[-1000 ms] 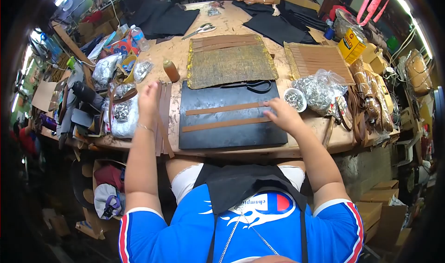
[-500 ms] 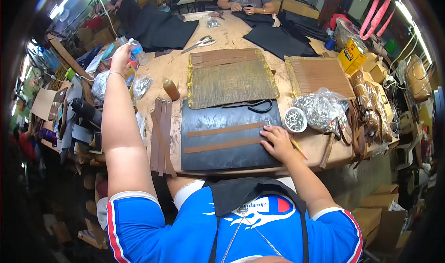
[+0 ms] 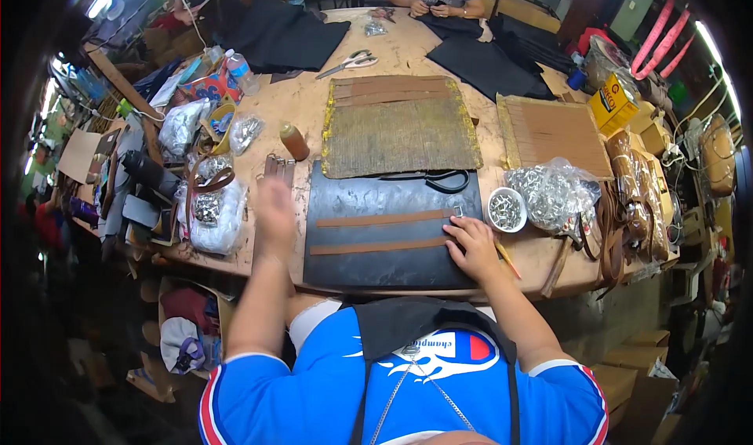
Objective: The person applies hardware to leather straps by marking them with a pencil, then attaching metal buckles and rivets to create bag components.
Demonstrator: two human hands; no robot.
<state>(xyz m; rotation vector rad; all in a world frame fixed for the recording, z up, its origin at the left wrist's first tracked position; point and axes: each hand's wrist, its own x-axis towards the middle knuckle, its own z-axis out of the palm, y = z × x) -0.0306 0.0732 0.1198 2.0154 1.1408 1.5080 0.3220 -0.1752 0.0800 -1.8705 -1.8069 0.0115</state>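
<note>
My right hand (image 3: 472,247) lies on the right edge of the black mat (image 3: 376,269), fingers spread, over the end of the lower brown strip (image 3: 369,247). Just above its fingertips is the metal buckle (image 3: 458,211) at the end of the upper brown strip (image 3: 384,218). My left hand (image 3: 276,210) is blurred by motion left of the mat, above several brown strips (image 3: 280,168); its fingers cannot be made out. Black-handled scissors (image 3: 447,181) lie at the mat's top edge, and a white bowl of metal pieces (image 3: 506,209) stands right of it.
A glue-stained board (image 3: 400,135) lies beyond the mat, with an amber bottle (image 3: 294,142) to its left. Bags of hardware (image 3: 553,194) and a hammer handle (image 3: 557,268) are at right. Across the table, a person's hands (image 3: 431,9) hold dark material.
My left hand has come back from the water bottle at the far left to beside the mat. My right hand has stayed by the strips. The view has shifted slightly.
</note>
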